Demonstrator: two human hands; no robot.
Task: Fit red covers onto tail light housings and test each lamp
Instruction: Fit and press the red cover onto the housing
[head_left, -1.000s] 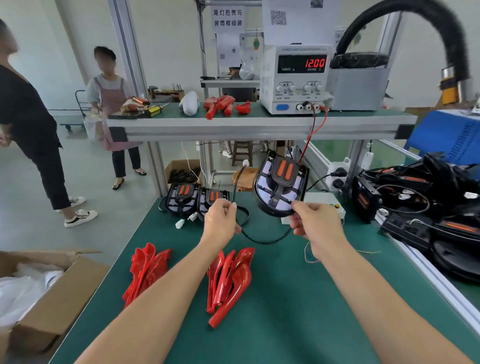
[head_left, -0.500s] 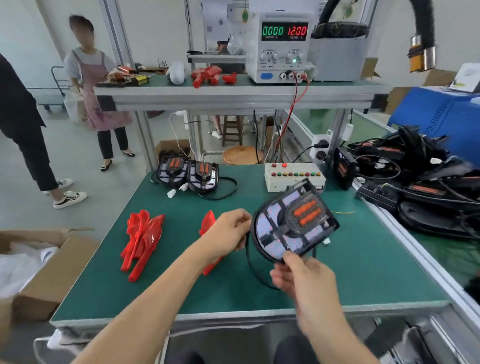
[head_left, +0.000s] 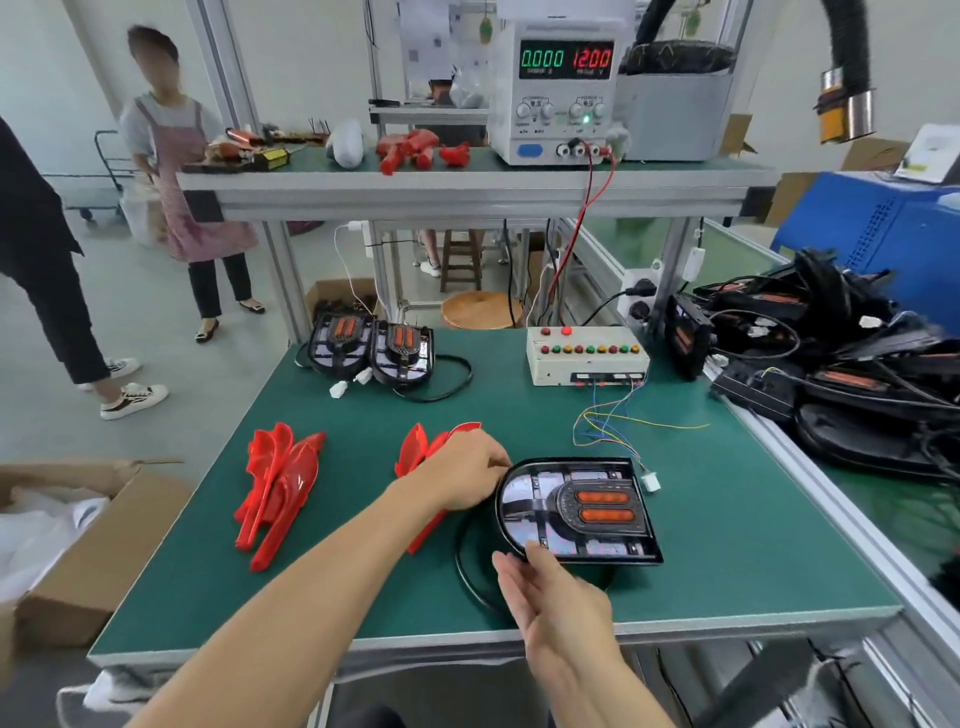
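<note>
Both hands were on one tail light housing (head_left: 576, 512), which lay flat on the green table (head_left: 727, 545) with its open face up. That way up seemed right, since a cover has to go on top. The right hand (head_left: 558, 597) was nearest, its fingers mostly straight, with the fingertips (head_left: 511, 558) touching the near round edge, as if to keep the housing from sliding. The left hand (head_left: 462, 475) curled at the far left edge and looked to be pinching the rim, though its fingertips were hidden. A black cable (head_left: 465, 566) looped from under the housing toward the table's front edge.

Just behind the left hand sat a small stack of red covers (head_left: 415, 449), close enough to grab one next, I think. A second pile of red covers (head_left: 280, 480) lay further left, well apart from the housing.

Loose colored wires (head_left: 608, 421) with a white plug (head_left: 650, 482) ran just beside the housing's far right corner, probably kept near for testing. They led back to a white test box (head_left: 587, 356) with red, green and yellow buttons. Two more housings (head_left: 371, 348) waited at the far left of the table. On the shelf above stood a power supply (head_left: 563, 91) showing 0.000 and 12.00, so it looked like no lamp was drawing power yet.
</note>
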